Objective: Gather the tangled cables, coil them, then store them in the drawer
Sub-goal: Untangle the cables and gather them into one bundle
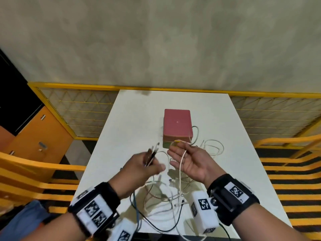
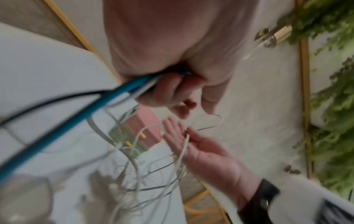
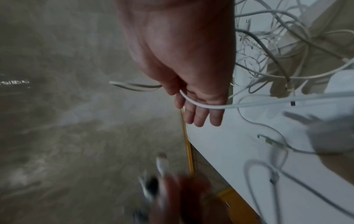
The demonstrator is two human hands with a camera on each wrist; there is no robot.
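Observation:
A tangle of white, black and blue cables (image 1: 163, 197) lies on the near part of the white table (image 1: 135, 119). My left hand (image 1: 152, 164) is raised above it and grips a bunch of cable ends (image 1: 152, 152), whose plugs stick up past the fingers. The left wrist view shows those fingers (image 2: 164, 91) curled round blue, black and white leads. My right hand (image 1: 180, 153) is held palm up with its fingers straight. One white cable (image 3: 193, 101) lies across it. The small pink drawer box (image 1: 177, 124) stands just beyond both hands, its drawers shut.
More white cable loops (image 1: 212, 146) lie to the right of the box. A yellow mesh fence (image 1: 78, 108) runs behind the table, with an orange cabinet (image 1: 40, 136) at the left. Yellow rails (image 1: 286, 164) flank both sides.

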